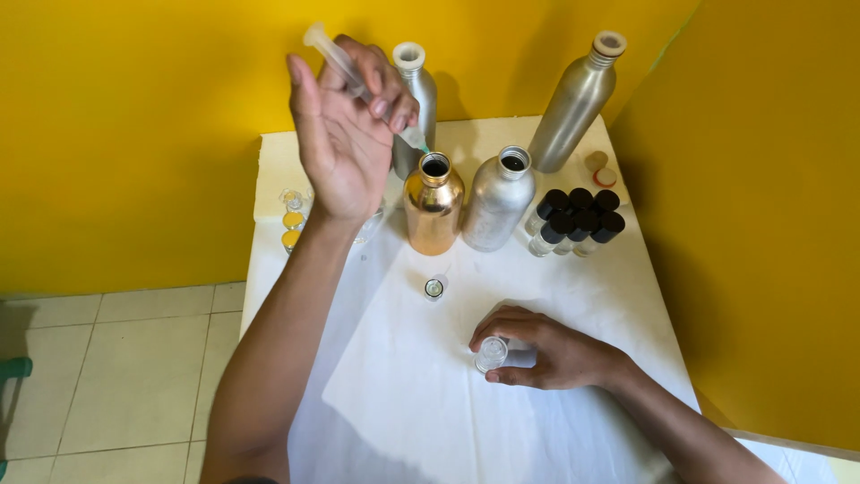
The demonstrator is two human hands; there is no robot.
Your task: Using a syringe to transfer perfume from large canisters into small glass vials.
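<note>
My left hand (345, 134) is raised above the table and grips a clear plastic syringe (345, 67), its needle tip pointing down at the open mouth of a gold metal bottle (434, 208). My right hand (542, 348) rests on the white sheet and holds a small clear glass vial (490, 354) upright between thumb and fingers. Another small open vial (434, 288) stands alone between the gold bottle and my right hand.
Three silver metal bottles (498, 199) (574, 103) (415, 99) stand at the back. Several black-capped vials (578, 220) cluster at right, with loose caps (600, 168) behind. Small vials with yellow contents (292, 220) sit at the left table edge. Yellow walls close in behind and right.
</note>
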